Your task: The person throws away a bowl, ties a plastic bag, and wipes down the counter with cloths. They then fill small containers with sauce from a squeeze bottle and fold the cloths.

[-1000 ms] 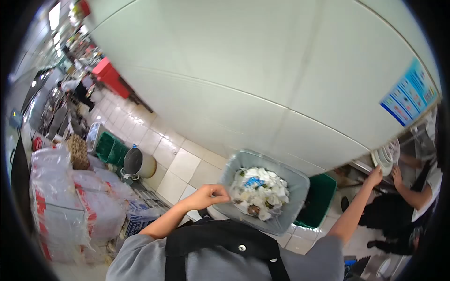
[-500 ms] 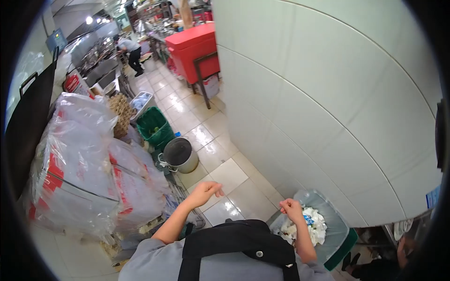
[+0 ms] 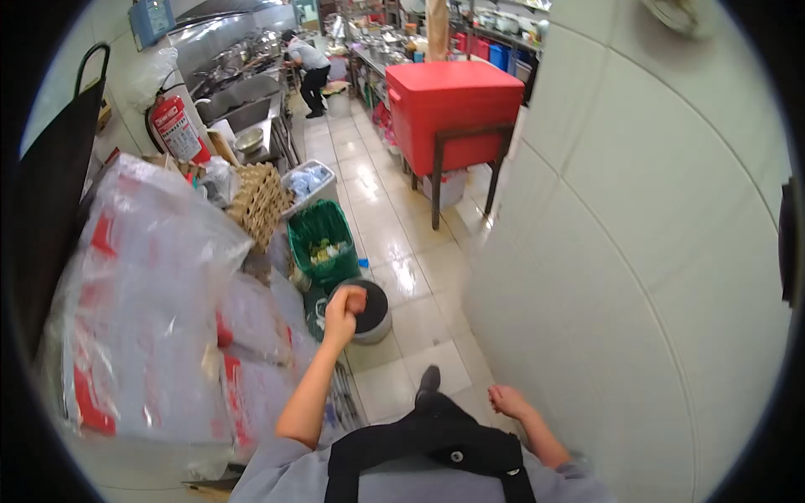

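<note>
My left hand point(image 3: 344, 314) is raised in front of me, its fingers curled in, and nothing shows in it. In the view it overlaps a metal pot point(image 3: 374, 323) that stands on the floor, without visible contact. Lower down, my right hand point(image 3: 507, 401) hangs near the tiled wall, fingers also curled and nothing visible in them. A dark shoe point(image 3: 428, 381) steps forward on the floor between the hands.
Plastic-wrapped boxes point(image 3: 151, 310) are stacked on my left. Beyond the pot are a green-lined bin point(image 3: 323, 243), egg trays point(image 3: 258, 201) and a fire extinguisher point(image 3: 179, 130). A red cooler point(image 3: 453, 109) stands at right of the aisle; a person point(image 3: 310, 71) bends farther back.
My view has moved forward along the aisle and tilted up. My left hand has swung forward and up. The lined bin with white waste near my right hand has left the view.
</note>
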`<state>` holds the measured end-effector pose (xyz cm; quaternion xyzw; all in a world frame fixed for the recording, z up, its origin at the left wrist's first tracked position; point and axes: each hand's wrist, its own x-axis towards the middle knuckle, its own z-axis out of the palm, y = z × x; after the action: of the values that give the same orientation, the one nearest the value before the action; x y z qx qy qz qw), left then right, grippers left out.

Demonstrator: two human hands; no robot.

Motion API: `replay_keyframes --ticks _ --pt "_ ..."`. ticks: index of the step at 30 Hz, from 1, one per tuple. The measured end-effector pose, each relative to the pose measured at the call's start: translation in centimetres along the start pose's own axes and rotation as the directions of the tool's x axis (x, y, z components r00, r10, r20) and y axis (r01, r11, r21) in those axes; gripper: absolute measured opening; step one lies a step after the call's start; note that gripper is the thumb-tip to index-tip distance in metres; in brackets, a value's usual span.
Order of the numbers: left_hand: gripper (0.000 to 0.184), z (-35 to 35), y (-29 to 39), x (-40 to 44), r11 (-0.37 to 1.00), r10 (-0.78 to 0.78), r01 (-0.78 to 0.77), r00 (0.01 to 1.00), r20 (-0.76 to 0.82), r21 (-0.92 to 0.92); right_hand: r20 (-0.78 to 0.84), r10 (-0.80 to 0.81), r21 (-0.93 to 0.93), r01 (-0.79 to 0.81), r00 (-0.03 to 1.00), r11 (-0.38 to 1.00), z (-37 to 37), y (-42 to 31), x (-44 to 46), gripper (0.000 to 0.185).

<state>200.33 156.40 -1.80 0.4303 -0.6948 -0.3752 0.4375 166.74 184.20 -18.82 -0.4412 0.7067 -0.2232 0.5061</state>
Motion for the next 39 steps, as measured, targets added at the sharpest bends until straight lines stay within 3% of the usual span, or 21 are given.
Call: replay_keyframes --ticks 1,3,4,6,7,9,10,11,12,14,16,19,21,22,23,25,27,29,33,35,39 --pt "0.037 -0.4 -2.5 0.8 0.98 -0.198 0.197 0.98 -0.016 -0.027 0.004 -0.023 -0.014 0.023 1.0 1.0 -1.7 -1.5 3.8 0.041" --pt "0.02 -1.5 -12.1 0.1 0.932 -0.238 0.258 0.965 -0.108 0.253 0.103 -0.172 -0.384 0.198 0.98 0.902 -3.7 -4.1 9.9 0.039" --pt "0.014 -1.6 -15.4 -1.9 0.906 -0.141 0.208 0.969 -0.201 0.368 0.177 -0.238 -0.487 0.295 0.955 0.822 -4.7 -4.7 14.1 0.035" --pt "0.016 -4.1 -21.4 -8.0 0.743 -0.431 0.441 0.891 -0.146 0.504 0.236 -0.261 -0.367 0.335 0.936 0.868 -7.2 -10.3 19.5 0.032" --pt "0.021 -5.0 -23.9 -11.6 0.528 -0.602 0.524 0.786 -0.141 0.668 0.238 -0.314 -0.463 0.391 0.919 0.796 -8.4 -13.6 22.0 0.031" --pt "0.027 -5.6 -22.1 -17.1 0.373 -0.671 0.563 0.713 -0.205 0.737 0.277 -0.385 -0.577 0.473 0.88 0.666 -10.1 -19.1 26.8 0.03" --pt "0.025 -6.1 -26.2 -20.3 0.351 -0.709 0.499 0.694 -0.123 0.792 0.307 -0.413 -0.6 0.511 0.857 0.615 -10.5 -21.5 29.5 0.029" --pt "0.023 -6.0 -24.9 -19.4 0.34 -0.741 0.427 0.67 -0.041 0.838 0.313 -0.437 -0.566 0.536 0.843 0.627 -10.7 -23.7 31.7 0.029" --pt "0.022 -6.0 -25.4 -20.5 0.277 -0.824 0.521 0.561 -0.08 0.807 0.318 -0.463 -0.529 0.561 0.827 0.637 -10.6 -25.8 33.9 0.029" --pt "0.021 -5.1 -25.4 -17.1 0.225 -0.883 0.622 0.455 -0.112 0.75 0.333 -0.502 -0.504 0.601 0.798 0.621 -9.7 -29.0 38.1 0.028" --pt "0.02 -3.9 -26.3 -10.7 0.278 -0.868 0.65 0.485 -0.105 0.707 0.316 -0.538 -0.474 0.621 0.782 0.624 -10.7 -30.9 40.9 0.028" --pt "0.018 -2.9 -28.9 3.8 0.466 -0.739 0.594 0.669 -0.081 0.656 0.368 -0.558 -0.425 0.668 0.744 0.61 -14.1 -34.9 43.2 0.031" --pt "0.015 -1.0 -31.0 16.6 0.586 -0.64 0.54 0.766 -0.064 0.604 0.302 -0.499 -0.27 0.575 0.812 0.772 -16.6 -33.6 44.0 0.035" --pt "0.015 -0.3 -33.0 22.9 0.66 -0.534 0.362 0.842 0.073 0.658 0.318 -0.411 -0.237 0.491 0.854 0.838 -19.2 -35.6 42.9 0.034" --pt "0.019 1.5 -33.9 28.9 0.673 -0.533 0.344 0.839 0.107 0.655 0.28 -0.395 -0.224 0.46 0.875 0.859 -20.8 -36.7 42.2 0.034" --pt "0.02 5.1 -35.9 40.4 0.775 -0.332 0.035 0.872 0.359 0.632 0.158 -0.157 0.103 0.142 0.975 0.985 -23.7 -37.9 40.9 0.03" --pt "0.023 11.1 -35.1 50.5 0.794 -0.351 0.009 0.824 0.446 0.608 0.046 -0.16 0.138 0.152 0.986 0.979 -25.6 -38.6 40.1 0.028" --pt "0.025 17.6 -32.2 59.0 0.863 -0.333 0.006 0.758 0.56 0.506 -0.076 -0.078 0.426 0.104 0.994 0.899 -26.5 -38.6 40.2 0.03" --pt "0.023 28.7 -27.7 67.5 0.936 -0.206 -0.095 0.634 0.746 0.339 -0.04 -0.05 0.665 0.064 0.998 0.744 -28.3 -39.3 41.8 0.029" --pt "0.021 31.6 -25.6 69.2 0.955 -0.256 -0.007 0.486 0.835 0.297 -0.049 -0.076 0.62 0.09 0.996 0.78 -30.1 -39.5 43.9 0.028" --pt "0.016 33.0 -29.6 71.7 0.927 -0.189 -0.259 0.305 0.934 0.272 -0.192 -0.035 0.671 0.157 0.981 0.725 -32.6 -39.9 46.6 0.024"
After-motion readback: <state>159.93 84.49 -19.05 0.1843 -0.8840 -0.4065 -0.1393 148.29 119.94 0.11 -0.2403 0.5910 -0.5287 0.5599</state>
